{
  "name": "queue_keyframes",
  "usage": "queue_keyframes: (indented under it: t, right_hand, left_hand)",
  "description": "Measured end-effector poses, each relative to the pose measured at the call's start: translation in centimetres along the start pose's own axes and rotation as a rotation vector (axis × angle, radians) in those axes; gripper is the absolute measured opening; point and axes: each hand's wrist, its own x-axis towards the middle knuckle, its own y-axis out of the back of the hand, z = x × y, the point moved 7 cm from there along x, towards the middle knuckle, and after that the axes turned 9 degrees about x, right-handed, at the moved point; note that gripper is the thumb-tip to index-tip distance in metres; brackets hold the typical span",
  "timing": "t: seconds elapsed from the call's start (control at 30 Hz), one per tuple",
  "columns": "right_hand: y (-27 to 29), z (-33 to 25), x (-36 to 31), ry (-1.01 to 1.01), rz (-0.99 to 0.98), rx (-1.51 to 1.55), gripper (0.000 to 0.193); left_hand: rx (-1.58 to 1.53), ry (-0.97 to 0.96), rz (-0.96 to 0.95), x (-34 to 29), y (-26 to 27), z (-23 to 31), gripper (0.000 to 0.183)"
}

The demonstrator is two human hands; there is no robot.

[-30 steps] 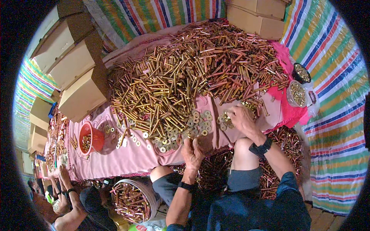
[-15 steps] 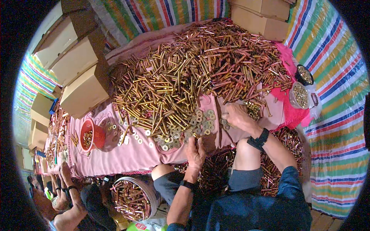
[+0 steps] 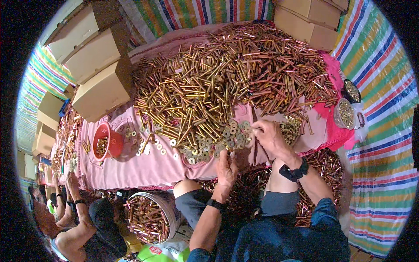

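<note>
My left hand (image 3: 226,171) is held upright at the near edge of the flat metal washers (image 3: 231,136), thumb and fingers closed together. Whatever its fingertips pinch is too small to make out. My right hand (image 3: 269,136) comes in over the right end of the washers, with thumb and forefinger pinched; what is between them does not show clearly. Just right of that hand lies a small heap of brassy nuts (image 3: 290,129). Beyond both hands spreads a large pile of long brass-coloured bolts (image 3: 192,98).
A red plastic bucket (image 3: 115,145) with small metal pieces stands left on the pink cloth (image 3: 139,174). Cardboard boxes (image 3: 102,94) are stacked behind it. Clear tubs (image 3: 345,114) sit far right. Below are a white bucket (image 3: 174,218) of bolts and another person's arm (image 3: 78,198).
The view has shifted slightly. My right hand has moved left, from beside the nuts to the right end of the washers. My left hand stays at the washers' near edge.
</note>
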Motion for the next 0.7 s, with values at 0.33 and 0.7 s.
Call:
queue_keyframes:
  t: [0.33, 0.7]
  right_hand:
    - [-0.2, -0.1, -1.7, 0.01, -0.186, -0.239, 0.018]
    - [-2.8, -0.5, -2.0, -0.187, -0.285, -0.047, 0.022]
  left_hand:
    - [-0.022, -0.014, 0.034, 0.1, -0.1, 0.2, 0.01]
    - [0.018, -0.05, 0.006, 0.2, 0.1, 0.2, 0.014]
